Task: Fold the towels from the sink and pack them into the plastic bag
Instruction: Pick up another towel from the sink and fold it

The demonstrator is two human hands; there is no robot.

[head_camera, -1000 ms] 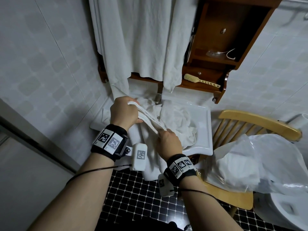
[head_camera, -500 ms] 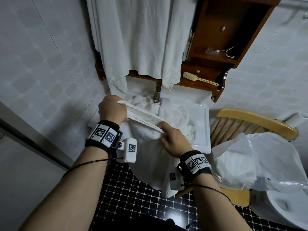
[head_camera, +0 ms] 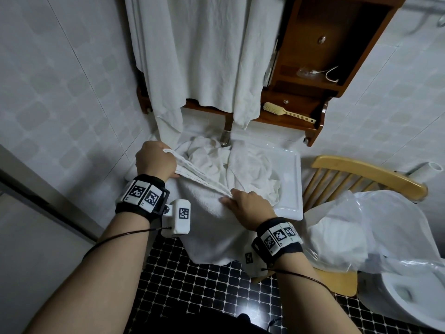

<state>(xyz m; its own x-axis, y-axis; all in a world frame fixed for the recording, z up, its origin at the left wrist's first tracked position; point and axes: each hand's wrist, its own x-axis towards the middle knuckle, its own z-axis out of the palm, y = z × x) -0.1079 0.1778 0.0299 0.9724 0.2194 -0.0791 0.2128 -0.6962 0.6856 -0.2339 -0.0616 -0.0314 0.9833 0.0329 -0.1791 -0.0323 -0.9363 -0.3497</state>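
- Left hand (head_camera: 155,160): far left of the sink, fingers curled tight round one end of the towel's doubled hem. Risk: if this grip loosens, the layers slide apart and the fold is lost.
- Held towel (head_camera: 207,213): white terry. Its top edge is stretched taut between the two hands and its body hangs in front of the sink's near left corner. Risk: the lower edge hangs near the black mosaic floor (head_camera: 192,292), so lowering the hands could drag it across the tiles.
- Towel heap (head_camera: 243,162): crumpled in the basin, just behind the held towel. Risk: whether the two are tangled cannot be told. If they are, a pull could haul the heap over the rim.
- Right hand (head_camera: 248,208): near side, thumb and fingers pinching the other end of the hem. Risk: the pinch is shallow, and a slip here would drop that end.
- Sink (head_camera: 297,184): white, square-rimmed. Risk: the rim may be wet and dampen the cloth.
- Wooden chair (head_camera: 366,169): right of the sink, carrying the bag.
- Plastic bag (head_camera: 397,225): translucent, slumped on the seat, white cloth showing inside. Risk: its mouth is not clearly open, so one-handed loading could push it off towards the toilet (head_camera: 414,295).
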